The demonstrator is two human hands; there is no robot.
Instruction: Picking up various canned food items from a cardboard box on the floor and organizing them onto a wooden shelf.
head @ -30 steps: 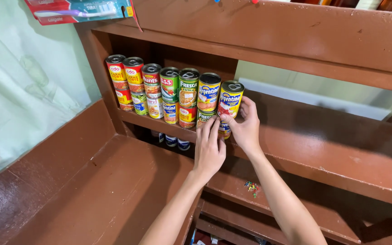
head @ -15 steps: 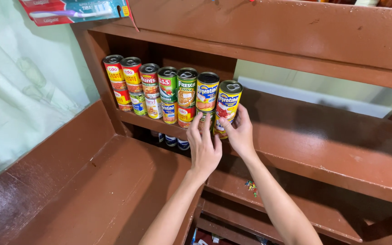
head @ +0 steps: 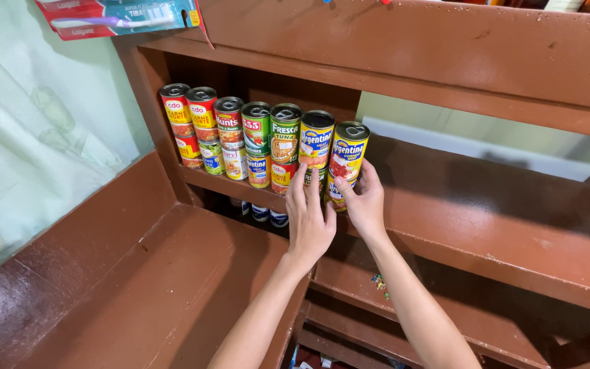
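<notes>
Two-high stacks of tins (head: 256,137) stand in a row on a brown wooden shelf (head: 486,225). The rightmost stack has a yellow tin (head: 348,150) on top, and a blue and yellow tin (head: 317,140) tops the stack beside it. My right hand (head: 364,203) grips the lower tin (head: 334,193) of the rightmost stack, thumb on its front. My left hand (head: 310,220) lies flat with its fingers straight, and the fingertips touch the lower tin under the blue and yellow one. Both lower tins are mostly hidden by my fingers.
A packed toothbrush (head: 114,15) hangs at the top left by a pale green curtain (head: 35,150). More tins (head: 261,213) sit below the shelf. A thick brown plank (head: 445,48) runs overhead. Small coloured bits (head: 380,283) lie on a lower ledge. A wide brown board (head: 138,294) is at the lower left.
My right hand has slid down a little from the upper yellow tin to the lower one. My left hand has barely shifted. The tins stand as before.
</notes>
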